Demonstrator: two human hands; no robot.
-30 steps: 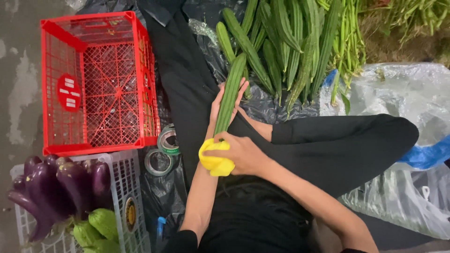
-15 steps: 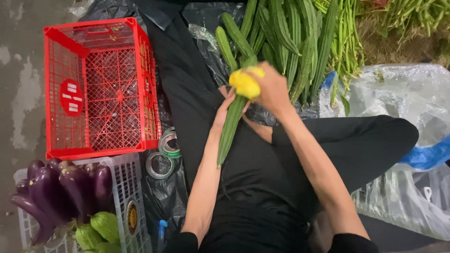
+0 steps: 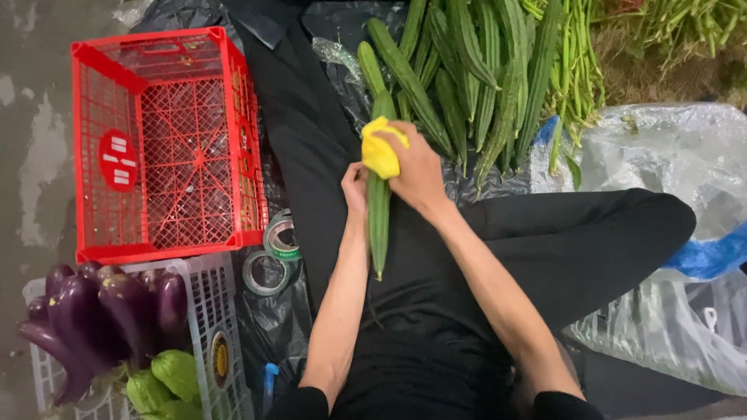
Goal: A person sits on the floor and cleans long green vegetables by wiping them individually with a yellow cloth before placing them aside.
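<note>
One long green ridged gourd [image 3: 379, 222] is held lengthwise over the lap of a seated person in black clothing. The left hand [image 3: 355, 187] is curled against the gourd's left side, its fingers closed around it. The right hand [image 3: 416, 167] is clenched on a yellow cloth [image 3: 380, 152], which is pressed onto the gourd's upper part. More ridged gourds [image 3: 467, 70] are piled just beyond, on black plastic sheeting [image 3: 342, 85], with long beans [image 3: 576, 70] beside them. To the left, a red plastic crate [image 3: 163, 140] is seen on the floor, tape rolls [image 3: 272, 257] near it, and purple eggplants [image 3: 93, 319] in a white crate [image 3: 226, 311] below.
</note>
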